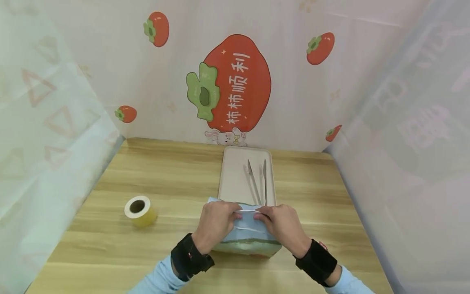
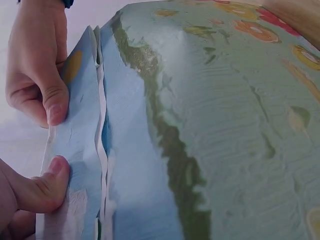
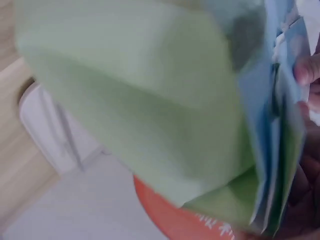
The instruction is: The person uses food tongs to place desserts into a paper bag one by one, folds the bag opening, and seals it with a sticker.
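A paper bag (image 1: 253, 247), green below and blue at the top with printed flowers, is in front of me on the table. My left hand (image 1: 216, 224) pinches the bag's top edge on the left, and my right hand (image 1: 288, 226) pinches the same edge to the right, a short gap between the thumbs. In the left wrist view, both thumbs press on the blue top band (image 2: 82, 130), beside a pale, wavy paper edge (image 2: 102, 135). Layered paper shows at the bag's side fold (image 3: 275, 175) in the right wrist view. The bag's inside is hidden.
Behind the bag lies a beige tray (image 1: 233, 171) holding two slim metal utensils (image 1: 265, 179), their near ends hidden. To the left stands a roll of yellow tape (image 1: 144, 215). Printed cloth walls (image 1: 286, 102) border the wooden table (image 1: 165, 175) at the back and sides.
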`<action>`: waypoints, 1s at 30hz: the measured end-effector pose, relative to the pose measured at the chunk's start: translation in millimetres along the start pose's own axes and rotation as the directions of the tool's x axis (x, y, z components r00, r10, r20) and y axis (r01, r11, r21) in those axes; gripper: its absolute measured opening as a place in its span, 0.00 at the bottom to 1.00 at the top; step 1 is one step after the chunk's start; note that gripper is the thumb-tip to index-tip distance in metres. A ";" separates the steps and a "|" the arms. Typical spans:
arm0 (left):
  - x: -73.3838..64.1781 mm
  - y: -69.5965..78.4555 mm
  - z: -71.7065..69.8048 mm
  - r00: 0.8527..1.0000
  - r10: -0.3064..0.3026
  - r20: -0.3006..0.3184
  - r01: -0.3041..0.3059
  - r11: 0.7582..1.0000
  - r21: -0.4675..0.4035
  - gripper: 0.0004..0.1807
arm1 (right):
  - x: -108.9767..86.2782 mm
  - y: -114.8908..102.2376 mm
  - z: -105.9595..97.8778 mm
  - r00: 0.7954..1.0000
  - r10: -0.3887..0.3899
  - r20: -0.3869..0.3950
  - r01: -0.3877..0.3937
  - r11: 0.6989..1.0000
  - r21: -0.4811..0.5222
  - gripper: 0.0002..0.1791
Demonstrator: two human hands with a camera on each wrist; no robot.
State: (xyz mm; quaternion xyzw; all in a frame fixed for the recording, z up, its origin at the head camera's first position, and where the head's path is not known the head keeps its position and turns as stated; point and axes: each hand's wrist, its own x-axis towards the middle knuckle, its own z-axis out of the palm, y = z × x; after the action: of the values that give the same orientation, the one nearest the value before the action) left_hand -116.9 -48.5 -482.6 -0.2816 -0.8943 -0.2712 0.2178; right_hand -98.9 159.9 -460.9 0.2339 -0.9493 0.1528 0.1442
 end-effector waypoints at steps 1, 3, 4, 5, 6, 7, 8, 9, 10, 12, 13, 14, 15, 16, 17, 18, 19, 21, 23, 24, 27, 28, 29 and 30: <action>-0.7 -0.5 -0.4 1.000 -0.006 -0.006 0.006 1.000 0.004 0.05 | -0.8 2.3 -0.9 1.000 -0.003 0.009 0.003 1.000 0.008 0.07; -3.0 -1.5 -1.6 1.000 -0.017 -0.012 0.017 1.000 0.001 0.04 | -4.0 7.7 -3.2 1.000 0.016 0.017 -0.017 1.000 0.022 0.09; -4.3 -2.3 -1.9 1.000 -0.021 -0.014 0.021 1.000 -0.002 0.04 | -6.1 10.7 -4.3 0.999 0.030 0.022 -0.031 0.999 0.034 0.10; -5.4 -2.8 -2.3 1.000 -0.024 -0.016 0.024 1.000 -0.002 0.04 | -8.3 13.6 -5.3 0.999 0.039 0.025 -0.040 0.998 0.044 0.11; -6.2 -3.1 -2.7 0.999 -0.026 -0.019 0.026 1.000 -0.004 0.04 | -10.7 16.9 -6.0 0.999 0.044 0.023 -0.046 0.997 0.058 0.12; -6.9 -3.4 -2.7 0.999 -0.025 -0.020 0.025 1.000 -0.007 0.03 | -13.0 20.3 -6.3 0.999 0.042 0.018 -0.043 0.996 0.073 0.13; -7.6 -3.3 -3.0 1.000 -0.024 -0.016 0.024 1.000 -0.010 0.03 | -15.5 23.8 -6.3 0.999 0.032 0.016 -0.034 0.996 0.089 0.14; -8.4 -3.2 -3.0 1.000 -0.024 -0.012 0.023 1.000 -0.014 0.03 | -17.9 27.8 -6.2 1.000 0.013 0.018 -0.015 0.993 0.117 0.14; -9.4 -3.0 -3.1 1.000 -0.027 -0.007 0.027 0.999 -0.017 0.03 | -20.1 32.4 -6.4 1.000 -0.009 0.016 0.007 0.991 0.137 0.13; -11.1 -2.3 -3.2 0.999 -0.038 0.003 0.038 0.999 -0.025 0.02 | -25.4 43.3 -8.5 1.000 -0.024 0.007 0.023 0.987 0.158 0.12; -11.9 -2.0 -3.2 0.999 -0.046 0.007 0.046 0.998 -0.030 0.02 | -28.5 49.5 -10.7 1.000 -0.012 0.000 0.012 0.988 0.156 0.11; -12.4 -1.7 -3.4 0.998 -0.055 0.012 0.055 0.998 -0.035 0.02 | -32.1 55.7 -13.9 1.000 0.016 -0.006 -0.015 0.989 0.150 0.10; -12.6 -1.3 -3.7 0.998 -0.062 0.014 0.062 0.997 -0.041 0.02 | -36.3 61.9 -18.2 0.999 0.052 -0.012 -0.049 0.988 0.145 0.10; -12.7 -1.0 -4.1 0.998 -0.068 0.018 0.069 0.997 -0.047 0.02 | -40.4 67.3 -23.1 0.995 0.097 -0.008 -0.095 0.986 0.139 0.11; -12.4 -0.7 -4.7 0.997 -0.070 0.023 0.071 0.996 -0.052 0.02 | -44.4 71.6 -28.0 0.991 0.131 -0.012 -0.129 0.983 0.129 0.12; -11.7 -0.6 -5.3 0.997 -0.068 0.026 0.069 0.996 -0.053 0.02 | -47.7 74.2 -32.9 0.987 0.158 -0.014 -0.155 0.980 0.126 0.13; -10.7 -0.5 -6.3 0.997 -0.065 0.032 0.067 0.996 -0.054 0.02 | -49.8 75.1 -36.2 0.987 0.161 -0.024 -0.157 0.980 0.120 0.15; -8.3 -0.9 -9.2 0.998 -0.051 0.047 0.053 0.997 -0.053 0.02 | -50.3 68.7 -39.6 0.992 0.117 -0.039 -0.111 0.984 0.139 0.23; -4.7 -2.0 -11.7 0.998 -0.027 0.063 0.030 0.999 -0.038 0.02 | -44.7 53.5 -38.0 0.998 0.048 -0.043 -0.042 0.989 0.141 0.29; -2.7 -2.1 -13.1 0.997 -0.016 0.070 0.018 0.999 -0.029 0.02 | -40.4 44.0 -36.2 0.999 0.021 -0.037 -0.016 0.989 0.144 0.31; 2.0 -1.1 -15.2 0.996 0.011 0.093 -0.009 1.000 -0.021 0.03 | -25.9 19.6 -28.0 1.000 -0.024 0.011 0.022 0.989 0.148 0.34; 3.3 -0.2 -15.0 0.995 0.017 0.100 -0.015 1.000 -0.019 0.02 | -21.3 13.9 -25.5 0.999 -0.019 0.033 0.014 0.989 0.144 0.33; 4.3 0.9 -14.7 0.994 0.025 0.105 -0.023 1.000 -0.018 0.03 | -17.3 9.9 -22.6 0.999 -0.021 0.043 0.015 0.990 0.139 0.31; 5.0 2.2 -14.1 0.993 0.027 0.112 -0.025 1.000 -0.019 0.03 | -13.8 7.5 -19.9 0.998 -0.026 0.056 0.018 0.991 0.131 0.27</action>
State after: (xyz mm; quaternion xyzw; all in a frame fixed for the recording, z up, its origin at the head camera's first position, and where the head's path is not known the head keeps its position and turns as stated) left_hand -115.9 -53.6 -468.4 -0.3101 -0.8990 -0.2597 0.1681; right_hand -86.8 178.9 -449.2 0.2575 -0.9384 0.2062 0.1031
